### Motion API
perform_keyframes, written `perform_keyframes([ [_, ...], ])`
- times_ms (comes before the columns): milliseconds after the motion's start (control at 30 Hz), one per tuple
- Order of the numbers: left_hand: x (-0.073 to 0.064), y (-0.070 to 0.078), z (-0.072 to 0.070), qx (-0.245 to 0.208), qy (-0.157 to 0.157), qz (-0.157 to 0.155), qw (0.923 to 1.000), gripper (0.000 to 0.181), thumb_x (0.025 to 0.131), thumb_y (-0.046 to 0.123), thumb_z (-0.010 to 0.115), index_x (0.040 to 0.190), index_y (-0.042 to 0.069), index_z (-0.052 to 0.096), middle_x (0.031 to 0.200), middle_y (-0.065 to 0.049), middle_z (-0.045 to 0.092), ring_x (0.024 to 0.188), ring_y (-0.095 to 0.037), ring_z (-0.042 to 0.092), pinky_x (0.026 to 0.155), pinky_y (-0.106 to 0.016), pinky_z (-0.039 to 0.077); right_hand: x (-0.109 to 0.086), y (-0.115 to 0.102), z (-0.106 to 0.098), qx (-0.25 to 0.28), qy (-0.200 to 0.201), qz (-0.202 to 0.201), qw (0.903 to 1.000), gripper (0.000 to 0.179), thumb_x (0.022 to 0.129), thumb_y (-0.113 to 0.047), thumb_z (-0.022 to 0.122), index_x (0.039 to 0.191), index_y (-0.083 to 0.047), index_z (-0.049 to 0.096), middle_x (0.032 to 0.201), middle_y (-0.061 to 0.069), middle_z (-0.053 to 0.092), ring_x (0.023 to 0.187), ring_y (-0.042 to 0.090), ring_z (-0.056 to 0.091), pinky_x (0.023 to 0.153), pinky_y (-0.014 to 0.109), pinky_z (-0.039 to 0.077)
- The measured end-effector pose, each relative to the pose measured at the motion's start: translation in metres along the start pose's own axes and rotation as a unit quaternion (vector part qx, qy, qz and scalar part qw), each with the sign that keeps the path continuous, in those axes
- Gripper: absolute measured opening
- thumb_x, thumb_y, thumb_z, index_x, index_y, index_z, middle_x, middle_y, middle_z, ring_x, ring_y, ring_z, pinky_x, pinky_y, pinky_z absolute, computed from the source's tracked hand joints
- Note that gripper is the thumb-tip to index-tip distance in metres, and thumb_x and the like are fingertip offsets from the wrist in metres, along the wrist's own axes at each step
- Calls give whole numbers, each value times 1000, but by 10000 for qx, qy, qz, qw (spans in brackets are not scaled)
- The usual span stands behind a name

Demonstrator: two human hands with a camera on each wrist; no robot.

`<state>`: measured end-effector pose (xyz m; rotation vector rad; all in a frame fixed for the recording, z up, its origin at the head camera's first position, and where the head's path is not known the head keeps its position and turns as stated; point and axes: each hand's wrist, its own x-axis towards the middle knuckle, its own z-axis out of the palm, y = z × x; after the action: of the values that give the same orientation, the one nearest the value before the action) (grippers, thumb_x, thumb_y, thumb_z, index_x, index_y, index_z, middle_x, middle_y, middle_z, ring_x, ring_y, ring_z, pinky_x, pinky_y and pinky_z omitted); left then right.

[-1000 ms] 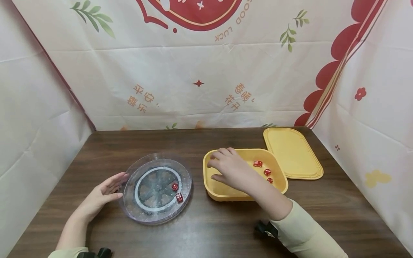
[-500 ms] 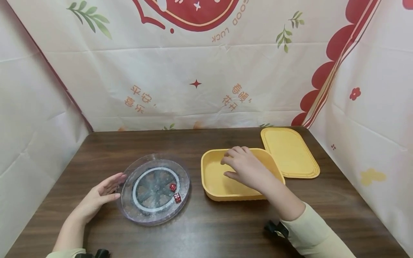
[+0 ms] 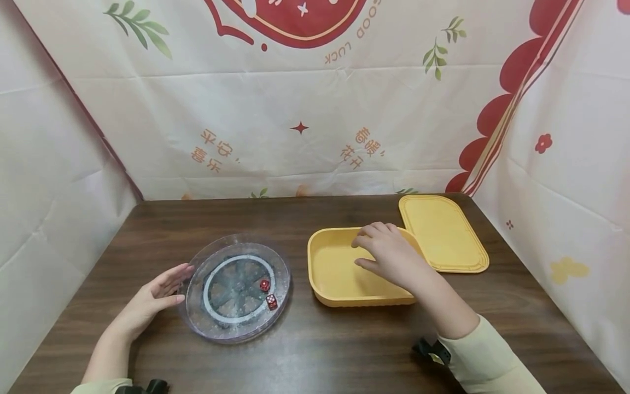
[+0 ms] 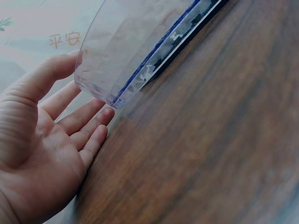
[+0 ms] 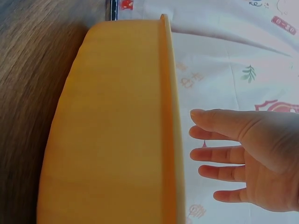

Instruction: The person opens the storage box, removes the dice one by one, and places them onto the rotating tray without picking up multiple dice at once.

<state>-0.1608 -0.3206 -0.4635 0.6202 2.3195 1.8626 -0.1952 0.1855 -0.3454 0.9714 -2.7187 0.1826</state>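
A clear, round, shallow dish [image 3: 238,293] stands on the left of the table with a white ring in its floor. Inside lie two red dice, the rear die [image 3: 264,285] and the front die [image 3: 272,301], near its right side. My left hand [image 3: 147,303] rests its relaxed fingers against the dish's left wall, seen close in the left wrist view. Above a yellow box [image 3: 334,268] hovers my right hand [image 3: 386,253], fingers spread and loosely bent, nothing between them. In the right wrist view that hand [image 5: 266,156] is above the box's rim, apart from it. Hand and forearm hide the box's right part.
A flat yellow lid [image 3: 445,235] lies behind and right of the box. The dark wooden table [image 3: 315,350] runs back to a printed cloth [image 3: 275,98], with more cloth hanging at both sides.
My right hand has shifted to the right above the box, and the dice seen in the box earlier are now hidden behind it. The left hand and dish stay put.
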Motion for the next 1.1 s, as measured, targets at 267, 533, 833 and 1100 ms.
perform_keyframes([
  [267, 0, -1, 1, -28, 14, -4, 10000, 58, 93, -7, 53, 146, -5, 29, 143, -1, 46, 128, 1, 40, 97, -12, 34, -8, 12, 6, 217, 23, 368, 9991, 30, 79, -25, 80, 102, -9, 71, 105, 8, 63, 105, 31, 53, 91, 50, 39],
  [533, 1, 0, 1, -53, 61, -39, 10000, 59, 92, -7, 54, 145, -5, 29, 141, 2, 48, 127, 1, 41, 97, -11, 33, -18, 25, 8, 212, 22, 583, 9981, 28, 80, -22, 80, 103, -8, 70, 105, 9, 62, 103, 32, 52, 87, 51, 38],
  [833, 2, -1, 0, -81, 49, -25, 10000, 59, 92, -7, 54, 146, -4, 29, 142, 0, 47, 127, 1, 41, 97, -12, 33, -25, 33, 7, 119, -36, 574, 9983, 27, 79, -21, 80, 100, -8, 70, 104, 9, 62, 103, 33, 53, 89, 54, 38],
  [1100, 1, -2, 0, -59, 43, -47, 10000, 59, 93, -7, 54, 146, -3, 29, 143, -1, 46, 127, 1, 40, 97, -12, 33, -32, 43, 9, -75, -87, 530, 9985, 26, 77, -19, 82, 97, -8, 70, 104, 10, 62, 99, 33, 53, 85, 53, 39],
])
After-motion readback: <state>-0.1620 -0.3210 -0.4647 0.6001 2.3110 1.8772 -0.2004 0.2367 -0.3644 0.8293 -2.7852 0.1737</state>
